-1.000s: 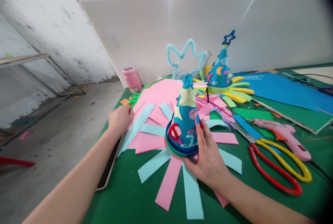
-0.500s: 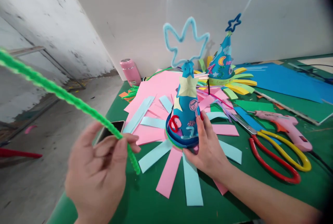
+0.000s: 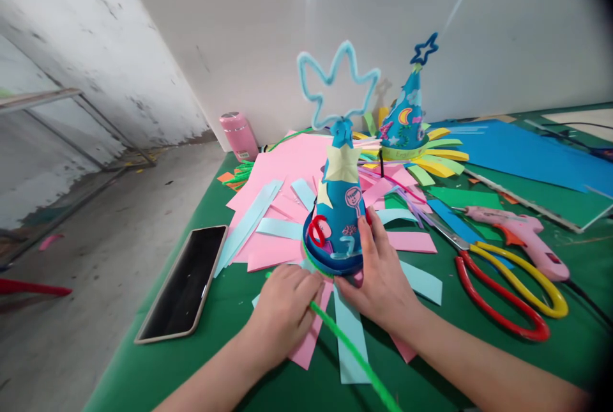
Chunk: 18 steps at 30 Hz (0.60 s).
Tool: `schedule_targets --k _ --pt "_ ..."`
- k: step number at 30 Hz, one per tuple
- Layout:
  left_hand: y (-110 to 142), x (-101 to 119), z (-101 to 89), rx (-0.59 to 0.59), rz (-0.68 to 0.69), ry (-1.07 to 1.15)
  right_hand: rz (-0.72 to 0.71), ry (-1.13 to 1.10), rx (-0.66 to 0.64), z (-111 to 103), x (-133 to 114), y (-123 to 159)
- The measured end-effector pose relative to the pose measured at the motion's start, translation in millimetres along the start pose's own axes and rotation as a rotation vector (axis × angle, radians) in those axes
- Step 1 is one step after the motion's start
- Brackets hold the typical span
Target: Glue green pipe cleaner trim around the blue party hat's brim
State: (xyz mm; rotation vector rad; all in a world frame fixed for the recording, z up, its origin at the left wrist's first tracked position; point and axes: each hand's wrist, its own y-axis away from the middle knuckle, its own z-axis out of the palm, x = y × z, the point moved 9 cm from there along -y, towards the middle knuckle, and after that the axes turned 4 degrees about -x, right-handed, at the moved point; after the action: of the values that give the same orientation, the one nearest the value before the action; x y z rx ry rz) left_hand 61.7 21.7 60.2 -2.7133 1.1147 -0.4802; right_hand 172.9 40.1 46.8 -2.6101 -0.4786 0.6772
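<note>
A blue cone hat [image 3: 343,207] stands upright on the green table, with pale stars, small stickers and a light-blue pipe cleaner star outline [image 3: 345,48] on top. Pink and light-blue strips [image 3: 352,342] fan out from its base. My right hand [image 3: 380,265] holds the hat's lower right side, thumb at the base and fingers on the cone. My left hand [image 3: 287,300] is closed on a green pipe cleaner [image 3: 352,347] by the brim's front left. Its long end runs down to the right over the strips; most of the gripped part is hidden by the fingers.
A phone [image 3: 184,284] lies at left. Scissors [image 3: 502,290] and a pink glue gun [image 3: 522,233] lie at right. Behind are a second blue hat [image 3: 405,119], a pink bottle [image 3: 238,136], pink sheets [image 3: 282,166] and blue sheets [image 3: 531,150]. A pale board [image 3: 239,35] rises at the back.
My left hand has moved right to the hat's base and turned over, so the pipe cleaner's long end now points down right instead of up left. The phone has come into full view.
</note>
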Motion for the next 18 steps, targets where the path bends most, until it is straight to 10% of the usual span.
schedule_targets --k 8,18 --pt "-14.0 -63.8 7.4 0.019 -0.355 0.084 -0.024 -0.047 -0.043 -2.0 -0.7 2.1" --pt "-16.8 -70.1 20.1 -0.121 -0.441 0.234 -0.014 -0.011 0.007 -1.7 -1.7 1.3"
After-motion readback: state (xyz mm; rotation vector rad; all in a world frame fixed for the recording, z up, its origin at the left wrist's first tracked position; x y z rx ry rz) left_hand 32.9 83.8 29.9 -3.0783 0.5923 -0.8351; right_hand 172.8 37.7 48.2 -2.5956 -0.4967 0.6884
